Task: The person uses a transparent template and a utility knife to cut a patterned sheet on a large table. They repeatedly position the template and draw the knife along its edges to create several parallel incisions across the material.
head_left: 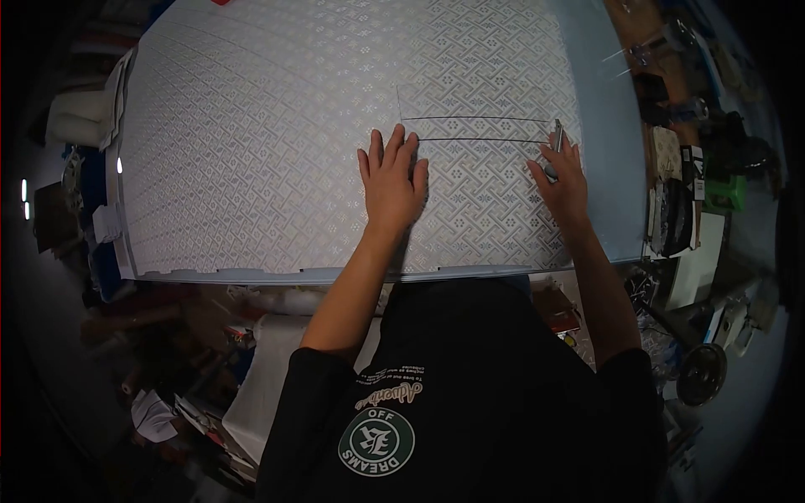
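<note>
Patterned pale fabric [478,193] lies spread over a large table, with thin dark lines running across it. My left hand [392,180] rests flat on the fabric with its fingers spread, near the left end of the lines. At their right end, close to the fabric's right edge, my right hand [563,180] holds a slim metallic tool [558,134] whose tip points away from me. Part of the tool is hidden by my fingers, and I cannot make out its exact kind.
The table's light blue surface [608,176] shows right of the fabric. Stacked items [675,193] and a green box [725,193] stand beyond its right edge. White rolls [80,117] are at the left. A round dark object [703,375] sits at the lower right.
</note>
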A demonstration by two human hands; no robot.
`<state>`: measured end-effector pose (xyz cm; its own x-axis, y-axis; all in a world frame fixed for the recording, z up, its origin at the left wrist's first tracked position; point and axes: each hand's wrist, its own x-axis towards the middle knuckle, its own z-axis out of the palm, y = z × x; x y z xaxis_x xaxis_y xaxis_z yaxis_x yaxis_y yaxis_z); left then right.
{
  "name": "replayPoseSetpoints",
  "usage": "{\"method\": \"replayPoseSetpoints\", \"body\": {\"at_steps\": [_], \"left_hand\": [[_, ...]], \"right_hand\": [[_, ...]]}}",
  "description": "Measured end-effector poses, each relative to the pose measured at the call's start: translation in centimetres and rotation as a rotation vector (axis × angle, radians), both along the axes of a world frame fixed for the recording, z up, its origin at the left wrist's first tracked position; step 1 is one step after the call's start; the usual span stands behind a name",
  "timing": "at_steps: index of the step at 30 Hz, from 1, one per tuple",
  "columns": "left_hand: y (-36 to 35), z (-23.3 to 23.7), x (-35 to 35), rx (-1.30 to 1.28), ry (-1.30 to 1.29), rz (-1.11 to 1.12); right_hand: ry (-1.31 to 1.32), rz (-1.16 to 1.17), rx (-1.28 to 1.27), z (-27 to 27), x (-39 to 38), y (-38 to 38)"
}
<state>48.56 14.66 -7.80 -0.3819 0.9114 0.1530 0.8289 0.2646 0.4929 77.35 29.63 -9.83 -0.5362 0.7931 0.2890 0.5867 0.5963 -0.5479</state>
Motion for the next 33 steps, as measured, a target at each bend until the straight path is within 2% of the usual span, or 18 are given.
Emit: {"method": "replayPoseSetpoints", "body": {"at_steps": [4,7,10,13,16,18,20,21,23,24,26,27,29,33], "left_hand": [[0.3,0.4,0.1,0.033,-0.001,0.009],[2.0,1.2,0.6,0.066,0.124,0.022],[6.1,1.3,1.3,0.073,0.107,-0.14],[10.3,1.2,4.9,0.065,0.111,-0.239],[12.3,2.4,8.4,-0.031,0.18,-0.224],[12.9,3.2,9.6,-0.195,0.245,-0.152],[13.4,3.7,9.7,-0.273,0.239,-0.172],[13.7,4.1,9.5,-0.351,0.237,-0.188],[14.3,4.7,9.0,-0.419,0.235,-0.21],[14.6,4.8,9.1,-0.479,0.231,-0.239],[14.9,4.0,8.9,-0.404,0.237,-0.27],[14.7,4.0,9.0,-0.367,0.286,-0.28],[14.7,4.1,9.1,-0.314,0.319,-0.311],[15.3,4.3,8.8,-0.416,0.262,-0.319]], "right_hand": [[-0.008,-0.009,-0.031,0.1,-0.1,0.0],[-0.001,-0.012,-0.022,-0.1,-0.2,0.0],[0.013,-0.012,-0.005,0.0,0.2,-0.1],[0.051,-0.005,-0.025,0.1,-0.2,-0.1],[0.072,-0.002,0.004,-0.1,0.0,0.4],[0.066,-0.007,0.049,0.3,0.1,0.0],[0.364,-0.304,-0.354,1.6,0.0,-0.7],[0.361,-0.305,-0.354,1.7,0.4,-0.6],[0.57,-0.464,-0.405,1.8,1.6,-0.6],[0.56,-0.478,-0.396,2.3,1.9,-0.8],[0.488,-0.468,-0.402,4.0,2.6,-1.3],[0.437,-0.407,-0.282,4.2,2.9,-1.2],[0.266,-0.445,-0.346,3.9,3.6,-1.5],[0.175,-0.422,-0.22,5.8,2.0,-2.6]]}}
